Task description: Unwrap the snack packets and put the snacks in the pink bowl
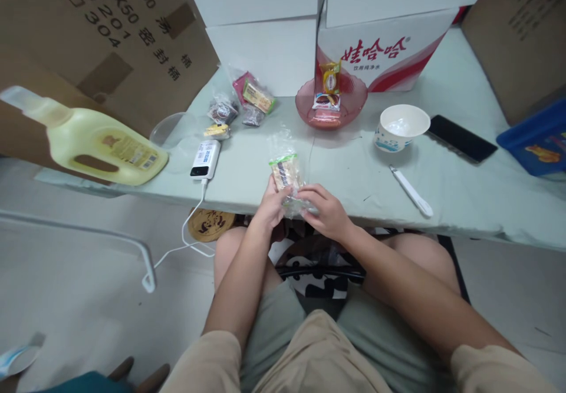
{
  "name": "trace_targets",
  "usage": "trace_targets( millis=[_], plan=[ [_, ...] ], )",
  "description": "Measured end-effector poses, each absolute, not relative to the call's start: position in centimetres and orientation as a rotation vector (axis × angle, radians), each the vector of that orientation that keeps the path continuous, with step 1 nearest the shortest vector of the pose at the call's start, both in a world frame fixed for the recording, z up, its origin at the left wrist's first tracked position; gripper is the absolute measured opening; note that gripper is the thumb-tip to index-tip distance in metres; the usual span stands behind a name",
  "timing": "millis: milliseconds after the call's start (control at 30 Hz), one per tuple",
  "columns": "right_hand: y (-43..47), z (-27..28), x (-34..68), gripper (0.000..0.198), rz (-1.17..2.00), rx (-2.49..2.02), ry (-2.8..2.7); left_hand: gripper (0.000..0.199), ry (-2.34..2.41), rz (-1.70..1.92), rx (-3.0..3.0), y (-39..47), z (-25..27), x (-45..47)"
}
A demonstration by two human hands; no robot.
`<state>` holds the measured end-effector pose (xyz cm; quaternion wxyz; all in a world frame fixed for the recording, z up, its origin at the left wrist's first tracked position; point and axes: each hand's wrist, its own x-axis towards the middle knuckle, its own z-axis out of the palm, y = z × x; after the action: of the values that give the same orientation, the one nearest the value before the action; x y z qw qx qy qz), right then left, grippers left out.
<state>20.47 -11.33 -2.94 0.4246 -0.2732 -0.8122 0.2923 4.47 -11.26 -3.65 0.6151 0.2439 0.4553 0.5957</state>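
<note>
Near the table's front edge, a small wrapped snack (285, 170) with green strips sits in a clear plastic bag (283, 141). My left hand (273, 204) grips the snack from the left, thumb across its front. From the right, my right hand (325, 209) pinches the clear plastic at the lower side. Beyond the hands stands a pink glass bowl (305, 110) with a few wrapped snacks in it. More bagged snacks (259, 97) lie at the back left, with a yellow-wrapped piece (216, 131) in front of them.
On the left are a tilted yellow jug (104, 139), a clear lid (174, 131) and a white power bank (206, 158) with a cable. To the right are a paper bowl (402, 125), a phone (462, 138), a white utility knife (412, 191) and a blue container (537, 139). Boxes (265, 54) line the back.
</note>
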Motion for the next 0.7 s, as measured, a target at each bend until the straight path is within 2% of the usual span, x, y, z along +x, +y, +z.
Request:
trace_targets(
  millis=[133, 267, 367, 533, 700],
  plan=[
    [-11.3, -2.8, 20.3, 0.011, 0.826, -0.690, -1.916, 0.070, 1.012, 1.342, 0.628, -11.8, -3.7, 5.1],
    [-11.0, -2.8, 20.5, 0.005, 0.948, -0.928, -1.710, 0.073, 0.983, 1.329, 0.576, -12.0, -3.5, 5.3],
    [-10.6, -3.0, 20.5, 0.009, 1.061, -1.114, -1.538, 0.071, 0.956, 1.405, 0.502, -11.8, -3.2, 5.2],
    [-10.2, -3.6, 20.1, 0.015, 1.281, -1.131, -1.360, 0.063, 0.908, 1.452, 0.433, -11.4, -2.9, 4.6],
    [-10.4, -3.4, 20.1, 0.012, 1.225, -1.103, -1.432, 0.058, 0.970, 1.432, 0.466, -11.3, -3.3, 4.7]
  ],
)
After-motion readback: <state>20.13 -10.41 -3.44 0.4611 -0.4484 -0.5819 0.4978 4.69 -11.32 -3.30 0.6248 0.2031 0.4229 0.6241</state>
